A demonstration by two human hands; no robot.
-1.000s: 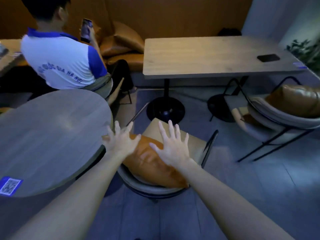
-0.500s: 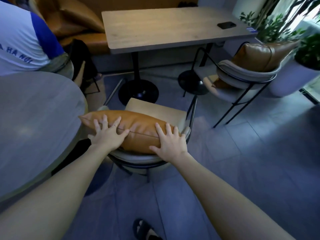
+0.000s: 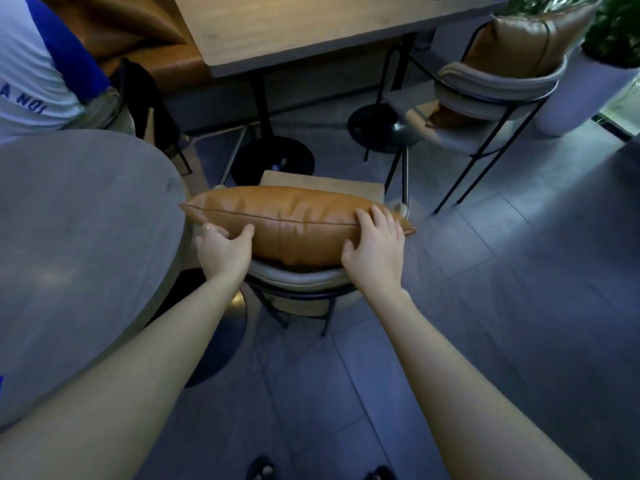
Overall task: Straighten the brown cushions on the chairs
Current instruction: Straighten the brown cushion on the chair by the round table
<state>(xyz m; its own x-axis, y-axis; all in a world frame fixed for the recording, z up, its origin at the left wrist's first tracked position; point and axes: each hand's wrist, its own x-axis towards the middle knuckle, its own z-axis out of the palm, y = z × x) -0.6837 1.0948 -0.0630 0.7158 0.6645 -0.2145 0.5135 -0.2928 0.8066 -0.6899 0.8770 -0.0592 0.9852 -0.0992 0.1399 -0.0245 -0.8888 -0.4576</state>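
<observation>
Leather cushion upright on chair. Left hand grips its left end, thumb in front. Right hand curled over right end.

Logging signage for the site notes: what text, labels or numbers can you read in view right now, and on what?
"A NOI": blue letters on the back of the white shirt of the seated person at upper left, cut off by the frame edge.
Blue sticker at the round table's left edge: only a sliver shows, unreadable.
Nothing readable on the cushion, chairs or wooden table.
</observation>
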